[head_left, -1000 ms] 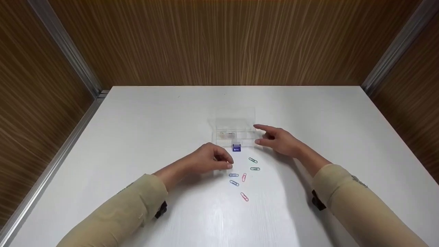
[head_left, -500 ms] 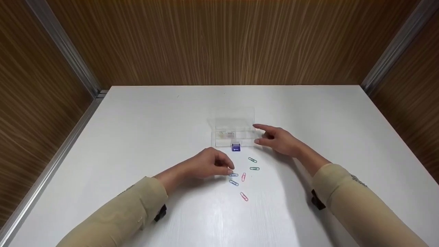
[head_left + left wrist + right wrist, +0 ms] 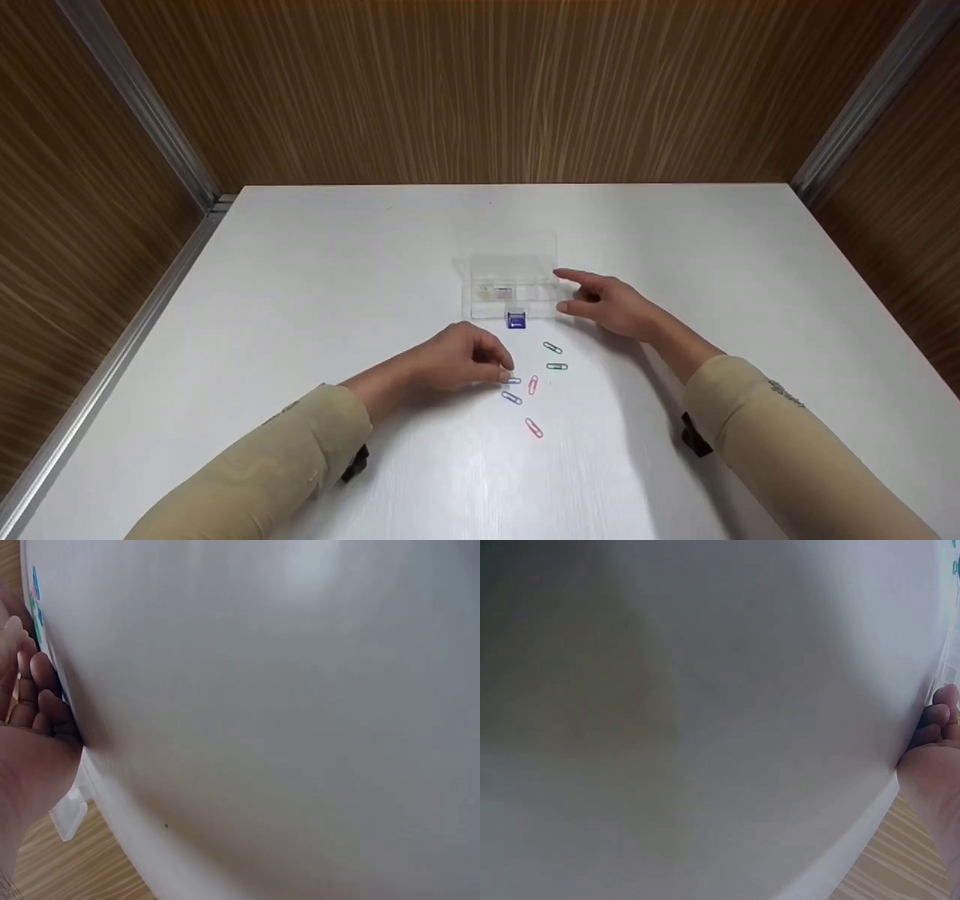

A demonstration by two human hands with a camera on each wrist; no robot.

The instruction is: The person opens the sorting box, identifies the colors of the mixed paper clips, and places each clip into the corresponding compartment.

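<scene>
Several coloured paper clips lie loose on the white table (image 3: pixel 300 300). My left hand (image 3: pixel 504 375) is curled over them, and its thumb and forefinger pinch the left end of a blue paper clip (image 3: pixel 514 381). Around it lie a second blue clip (image 3: pixel 511 398), two pink clips (image 3: pixel 532 385) (image 3: pixel 534 428) and two green clips (image 3: pixel 553 348) (image 3: pixel 557 367). My right hand (image 3: pixel 561 292) rests beside a clear plastic box (image 3: pixel 510 281) with its lid open, forefinger and thumb straight against the box's right end. In the left wrist view only curled fingers (image 3: pixel 34 682) show.
A small blue block (image 3: pixel 516 321) stands just in front of the clear box. Wood-grain walls close the table in at the back and both sides. The right wrist view shows bare tabletop and the edge of my hand (image 3: pixel 934 735).
My left hand has moved down and toward me, from just beside the blue block onto the blue paper clip. The right hand has stayed at the box.
</scene>
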